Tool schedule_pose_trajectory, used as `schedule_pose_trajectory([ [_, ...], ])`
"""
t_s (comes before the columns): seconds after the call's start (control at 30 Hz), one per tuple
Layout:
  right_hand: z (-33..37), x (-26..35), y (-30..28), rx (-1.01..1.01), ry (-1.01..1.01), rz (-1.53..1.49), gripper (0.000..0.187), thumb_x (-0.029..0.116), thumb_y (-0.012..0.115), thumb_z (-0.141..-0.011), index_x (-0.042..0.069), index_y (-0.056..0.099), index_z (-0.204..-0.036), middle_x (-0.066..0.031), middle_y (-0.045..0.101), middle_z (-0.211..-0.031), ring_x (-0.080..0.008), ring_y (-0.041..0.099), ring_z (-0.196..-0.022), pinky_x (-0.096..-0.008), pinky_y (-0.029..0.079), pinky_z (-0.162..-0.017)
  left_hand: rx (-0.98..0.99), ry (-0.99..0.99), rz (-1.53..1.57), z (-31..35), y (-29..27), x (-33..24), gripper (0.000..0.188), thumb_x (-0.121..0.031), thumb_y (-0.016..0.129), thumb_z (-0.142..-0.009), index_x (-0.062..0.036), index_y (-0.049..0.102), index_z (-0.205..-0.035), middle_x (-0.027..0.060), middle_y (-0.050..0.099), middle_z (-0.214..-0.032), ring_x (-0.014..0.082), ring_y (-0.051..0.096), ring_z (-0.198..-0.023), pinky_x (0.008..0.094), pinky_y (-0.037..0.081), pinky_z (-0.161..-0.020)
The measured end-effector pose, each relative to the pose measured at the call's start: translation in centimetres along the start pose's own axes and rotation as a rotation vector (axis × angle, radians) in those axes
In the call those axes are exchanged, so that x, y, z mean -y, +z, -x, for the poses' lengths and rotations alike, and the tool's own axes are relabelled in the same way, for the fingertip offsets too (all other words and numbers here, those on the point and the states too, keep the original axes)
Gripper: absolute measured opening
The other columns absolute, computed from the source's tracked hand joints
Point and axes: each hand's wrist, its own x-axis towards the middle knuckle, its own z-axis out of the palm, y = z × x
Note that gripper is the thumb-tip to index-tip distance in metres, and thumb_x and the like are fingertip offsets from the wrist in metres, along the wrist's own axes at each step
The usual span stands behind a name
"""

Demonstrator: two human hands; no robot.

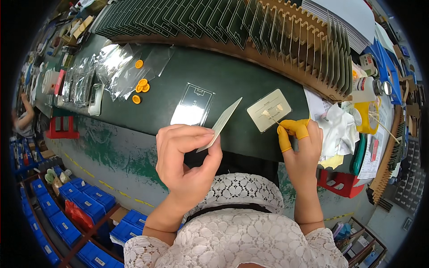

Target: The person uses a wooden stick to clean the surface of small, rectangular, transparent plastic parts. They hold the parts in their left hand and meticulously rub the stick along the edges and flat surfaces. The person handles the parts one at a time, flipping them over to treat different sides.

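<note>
My left hand (187, 152) pinches a thin pale card (225, 118) between thumb and fingers, tilted up nearly edge-on above the table's front edge. Two or three fingers of my right hand (301, 143) wear yellow finger cots. Those fingertips are pressed together on a thin stick (277, 121), whose tip points at a cream printed card (263, 103) lying flat on the dark green table. The stick's exact kind is too small to tell. Left of the raised card lies a dark card with a white outline (196, 100), shining with glare.
A long slotted rack (290, 71) of upright green cards spans the back. Orange round caps (139, 64) and clear plastic bags (109, 67) lie at left. Crumpled white cloth (337, 127), a yellow tape roll (370, 117) and a clear bottle (364, 89) crowd the right.
</note>
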Motion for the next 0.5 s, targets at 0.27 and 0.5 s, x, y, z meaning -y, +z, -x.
schedule_pose_trajectory([
  [0.27,0.0,-0.4,0.4,0.013,0.002,0.024,0.02,0.005,0.077,-0.078,0.003,0.067,-0.095,-0.0086,0.055,-0.084,-0.0273,0.051,-0.076,-0.039,0.036,-0.069,0.012,0.015,0.01,0.1,0.3,0.1,0.032,0.01,0.08,-0.067,-0.0074,0.064,-0.089,0.0046,0.071,-0.09,0.0219,0.062,-0.081,0.0325,0.047,-0.075],
  [0.5,-0.3,2.0,-1.5,-0.022,0.121,-0.322,0.021,-0.003,0.077,-0.077,0.003,0.068,-0.095,-0.0081,0.059,-0.087,-0.0239,0.055,-0.076,-0.033,0.044,-0.067,0.001,0.05,0.013,0.4,0.4,0.3,0.031,0.008,0.08,-0.066,-0.0079,0.066,-0.09,0.0037,0.072,-0.09,0.0224,0.063,-0.081,0.0335,0.044,-0.077],
])
